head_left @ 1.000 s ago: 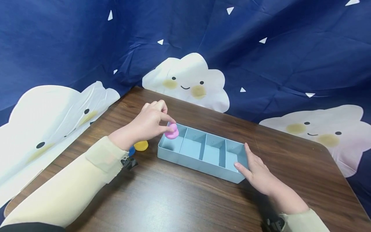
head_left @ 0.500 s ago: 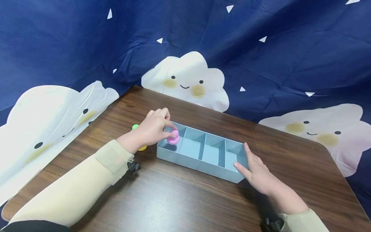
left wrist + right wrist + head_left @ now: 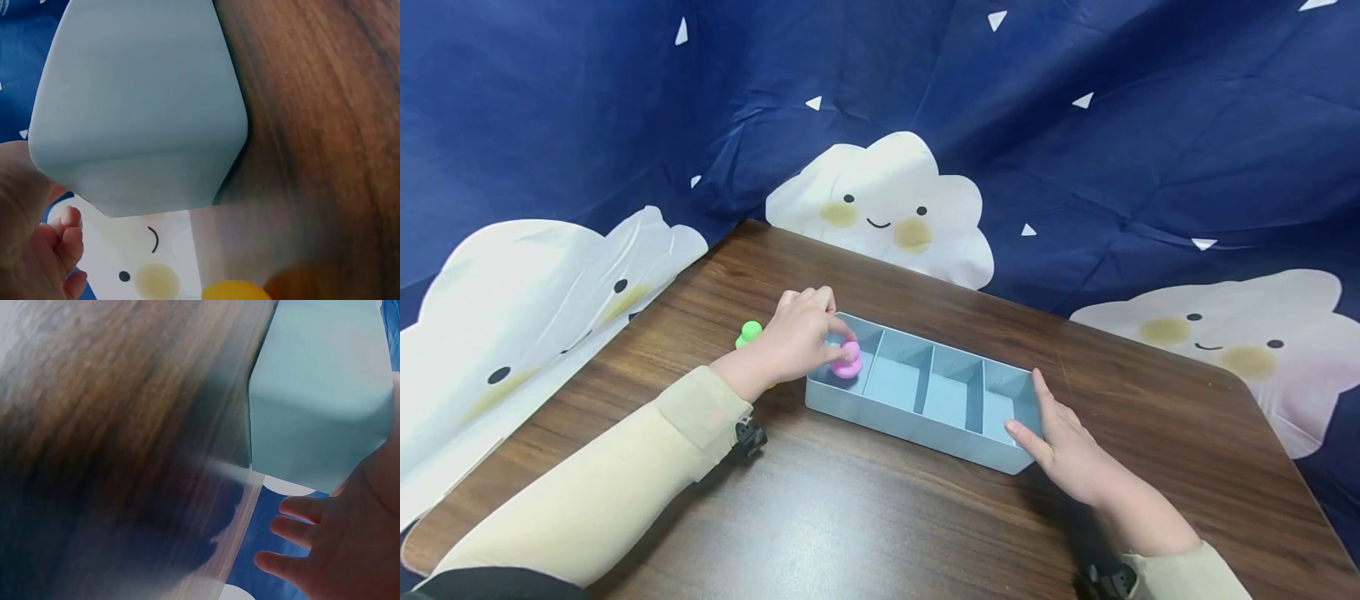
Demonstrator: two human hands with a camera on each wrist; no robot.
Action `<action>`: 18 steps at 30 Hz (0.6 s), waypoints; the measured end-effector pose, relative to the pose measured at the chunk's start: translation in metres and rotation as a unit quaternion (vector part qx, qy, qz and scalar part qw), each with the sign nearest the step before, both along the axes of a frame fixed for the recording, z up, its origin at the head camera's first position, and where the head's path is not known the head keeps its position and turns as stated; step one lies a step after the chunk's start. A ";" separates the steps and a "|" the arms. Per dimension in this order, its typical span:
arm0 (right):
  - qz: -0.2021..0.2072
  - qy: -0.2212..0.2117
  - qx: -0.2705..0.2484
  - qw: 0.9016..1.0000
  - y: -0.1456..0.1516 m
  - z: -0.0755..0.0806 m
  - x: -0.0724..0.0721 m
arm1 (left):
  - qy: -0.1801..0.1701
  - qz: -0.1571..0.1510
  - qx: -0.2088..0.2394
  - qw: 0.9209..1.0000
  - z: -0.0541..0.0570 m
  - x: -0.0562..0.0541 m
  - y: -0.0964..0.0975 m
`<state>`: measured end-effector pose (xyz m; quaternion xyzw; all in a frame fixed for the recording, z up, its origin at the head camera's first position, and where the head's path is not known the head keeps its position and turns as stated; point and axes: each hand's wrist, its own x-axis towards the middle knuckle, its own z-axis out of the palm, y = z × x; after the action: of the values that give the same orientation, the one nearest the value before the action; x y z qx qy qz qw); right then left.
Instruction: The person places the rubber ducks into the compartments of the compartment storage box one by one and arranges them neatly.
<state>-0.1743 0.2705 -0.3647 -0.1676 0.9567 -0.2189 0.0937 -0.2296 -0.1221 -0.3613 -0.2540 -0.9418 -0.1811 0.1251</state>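
Note:
My left hand (image 3: 797, 340) pinches a pink knob-shaped piece (image 3: 849, 362) between thumb and index finger. The piece has a round top on a wider base and is low inside the leftmost compartment of a light blue divided box (image 3: 917, 430). At the box's right end is my right hand (image 3: 1070, 450), its fingers straight along the end wall and its thumb over the rim. In the left wrist view the box's outer wall (image 3: 144, 94) hides the pink piece. The right wrist view shows the straight fingers (image 3: 294, 528) beside the box's other end.
Behind my left wrist stands a green knob-shaped piece (image 3: 749, 332) on the wooden table (image 3: 820, 508). Part of a yellow piece (image 3: 236, 291) shows in the left wrist view. A blue cloth with smiling clouds (image 3: 880, 212) hangs along the table's far edge.
My left hand has lowered the pink piece from above the rim into the leftmost compartment. The green piece has come into sight behind the wrist. My right hand stays at the box's end.

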 end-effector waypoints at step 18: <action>0.003 -0.009 -0.009 1.000 0.001 0.000 -0.002 | -0.064 0.035 -0.019 0.997 -0.002 -0.005 0.003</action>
<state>-0.1765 0.2714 -0.3650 -0.1691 0.9533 -0.2286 0.1014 -0.2346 -0.1193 -0.3628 -0.2110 -0.9594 -0.1748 0.0665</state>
